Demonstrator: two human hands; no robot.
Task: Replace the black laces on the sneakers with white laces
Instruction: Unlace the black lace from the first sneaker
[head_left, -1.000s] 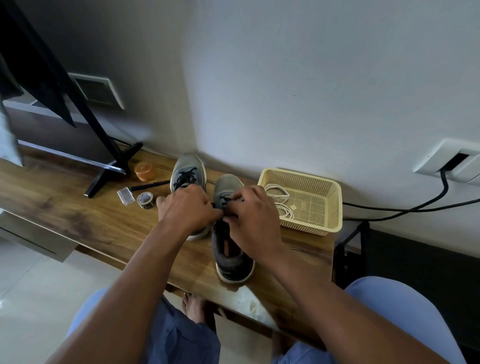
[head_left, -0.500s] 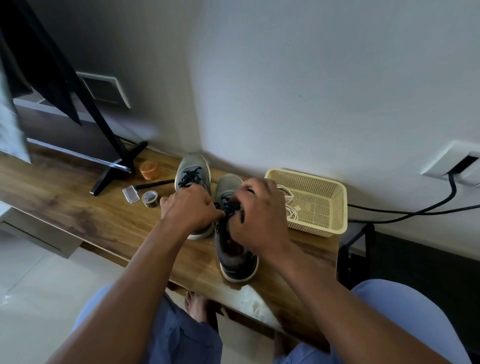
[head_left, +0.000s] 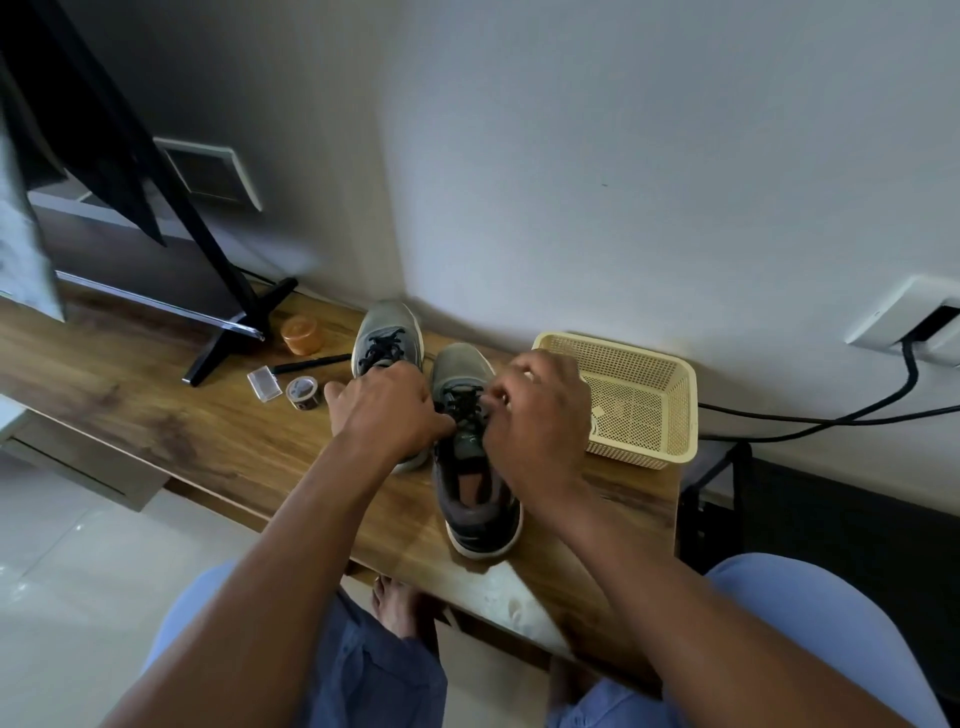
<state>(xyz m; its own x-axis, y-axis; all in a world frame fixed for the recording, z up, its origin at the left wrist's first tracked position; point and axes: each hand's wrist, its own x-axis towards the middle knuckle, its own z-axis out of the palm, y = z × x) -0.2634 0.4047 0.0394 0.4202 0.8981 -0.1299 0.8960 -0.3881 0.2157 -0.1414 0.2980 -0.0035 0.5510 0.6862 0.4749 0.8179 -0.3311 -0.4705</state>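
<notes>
Two grey sneakers stand on the wooden desk (head_left: 156, 426), toes toward the wall. The near sneaker (head_left: 475, 499) has a black lace (head_left: 462, 402) across its tongue. My left hand (head_left: 389, 410) pinches that lace from the left, fingers curled. From the right, my right hand (head_left: 535, 421) pinches the same lace with curled fingers, hiding part of the sneaker. The far sneaker (head_left: 387, 338) keeps its black lace tied. White laces lie in the cream basket (head_left: 649, 410), mostly hidden behind my right hand.
An orange jar (head_left: 300, 335), a black pen (head_left: 311, 364), a small clear case (head_left: 264, 383) and a tape roll (head_left: 302, 392) lie left of the sneakers. A black stand foot (head_left: 234, 338) sits beyond them. Black cables (head_left: 831, 415) run along the wall to the right.
My right hand has lifted up and to the right over the near sneaker's tongue, drawing on the black lace. The left hand stays put at the lace.
</notes>
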